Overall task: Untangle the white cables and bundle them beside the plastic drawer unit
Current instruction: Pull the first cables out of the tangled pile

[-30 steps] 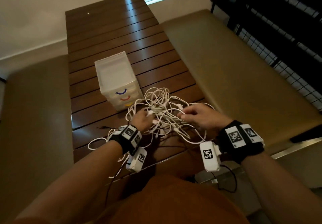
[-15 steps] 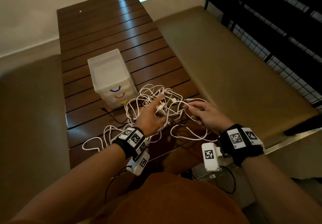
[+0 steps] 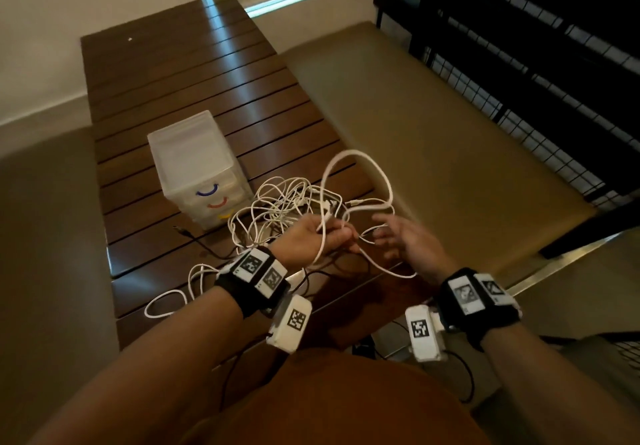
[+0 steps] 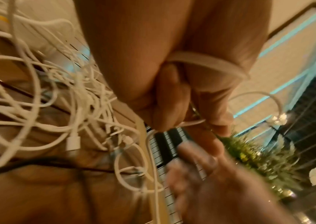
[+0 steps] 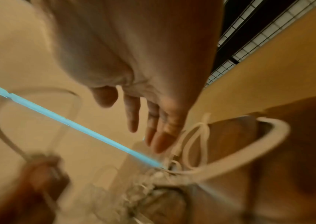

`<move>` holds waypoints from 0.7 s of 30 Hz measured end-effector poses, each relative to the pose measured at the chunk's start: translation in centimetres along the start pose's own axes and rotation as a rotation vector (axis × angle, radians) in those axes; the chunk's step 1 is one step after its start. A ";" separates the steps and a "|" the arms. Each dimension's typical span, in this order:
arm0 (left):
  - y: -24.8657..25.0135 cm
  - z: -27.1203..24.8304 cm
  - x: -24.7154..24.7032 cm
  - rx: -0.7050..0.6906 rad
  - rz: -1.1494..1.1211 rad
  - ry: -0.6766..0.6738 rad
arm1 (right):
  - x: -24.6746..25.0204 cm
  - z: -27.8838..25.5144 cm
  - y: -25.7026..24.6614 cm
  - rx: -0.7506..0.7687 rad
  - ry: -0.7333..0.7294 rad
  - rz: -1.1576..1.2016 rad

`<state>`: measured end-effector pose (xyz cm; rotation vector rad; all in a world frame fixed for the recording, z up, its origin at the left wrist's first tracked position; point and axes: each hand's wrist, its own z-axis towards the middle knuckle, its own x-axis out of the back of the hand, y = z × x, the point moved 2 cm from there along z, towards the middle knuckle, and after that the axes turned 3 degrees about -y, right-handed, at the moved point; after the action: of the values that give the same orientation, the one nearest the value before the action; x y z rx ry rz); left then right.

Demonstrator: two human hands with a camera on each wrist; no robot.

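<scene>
- The white cables lay in a loose tangle on the slatted wooden table, toward its near right corner, with a few loops trailing toward the near left corner.
- The plastic drawer unit stood upright just left of the tangle, touching or nearly touching its outer loops; its front showed blue, red and yellow curved handles.
- The left hand was lifted a little above the tangle, fingers curled round one thicker white cable, which rose from the fist in a tall loop over the far side of the pile and came back down near the table's right edge.
- In the left wrist view the left hand pinched the strand between thumb and forefinger, with another turn of it lying across the back of the fingers.
- The right hand was just right of the left, near it but apart, blurred, its fingers spread and straight, holding nothing.
- The right wrist view showed the same right hand with open fingers above a cable loop.
- A thin dark cable lay on the table in front of the drawer unit.
- Tan padded benches ran along both long sides of the table.
</scene>
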<state>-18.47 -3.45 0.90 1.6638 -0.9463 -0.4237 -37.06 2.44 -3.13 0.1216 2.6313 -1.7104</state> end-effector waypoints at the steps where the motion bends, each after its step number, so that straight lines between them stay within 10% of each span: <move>1: 1.5 -0.1 -0.1 -0.049 -0.021 0.001 | -0.1 -0.5 1.5 -0.031 -0.070 -0.173; 4: 5.1 0.5 -0.1 -0.160 -0.078 -0.057 | 0.2 -1.6 4.9 -0.022 -0.200 -0.584; 15: 8.2 5.3 -4.5 -0.146 0.625 -0.282 | 11.9 -3.6 8.0 -0.053 0.308 -0.677; 21: 8.4 7.5 -6.1 -0.214 0.681 -0.233 | 15.2 -6.2 9.2 -0.354 0.095 -0.724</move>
<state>-30.57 -4.06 5.16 1.0264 -1.5074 -0.2403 -51.33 12.80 -9.64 -0.8635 3.2329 -1.3064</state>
